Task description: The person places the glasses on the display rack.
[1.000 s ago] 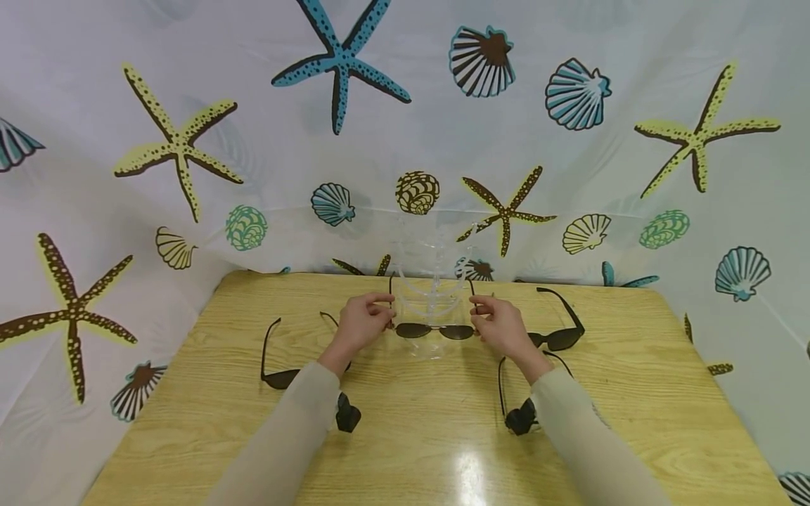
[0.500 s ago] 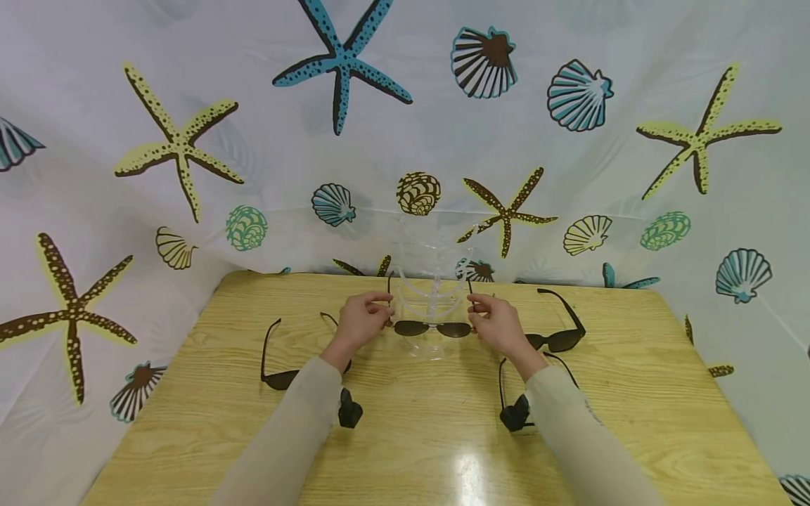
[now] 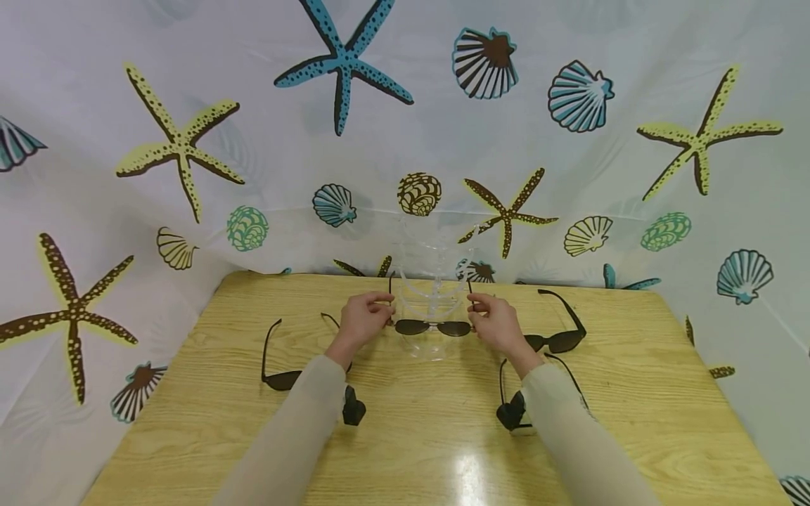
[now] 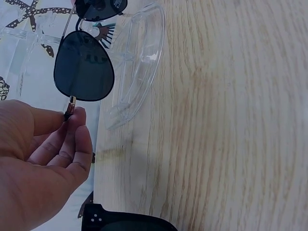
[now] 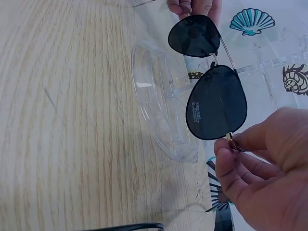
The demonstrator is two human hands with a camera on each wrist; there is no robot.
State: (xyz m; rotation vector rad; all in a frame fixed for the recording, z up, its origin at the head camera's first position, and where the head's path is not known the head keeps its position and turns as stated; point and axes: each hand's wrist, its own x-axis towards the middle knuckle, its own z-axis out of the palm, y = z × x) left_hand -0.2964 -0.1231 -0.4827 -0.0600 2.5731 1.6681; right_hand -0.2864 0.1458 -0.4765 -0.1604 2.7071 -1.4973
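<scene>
Aviators [image 3: 411, 327] pinched by left hand [image 3: 363, 320], right hand [image 3: 498, 325]; stand [image 3: 435, 289] straddled near back table edge [image 3: 304, 278]; side room hemmed by black sunglasses [image 3: 565, 341].

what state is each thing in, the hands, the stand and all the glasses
Aviator sunglasses, temples unfolded, held near both hinges
Left hand, pinching one end of them
Right hand, pinching the other end
Clear display stand, upright
Left-side sunglasses, unfolded, partly hidden
Far right-side sunglasses, visible temple unfolded, other hidden
Near right-side glasses, unfolded, partly hidden
</scene>
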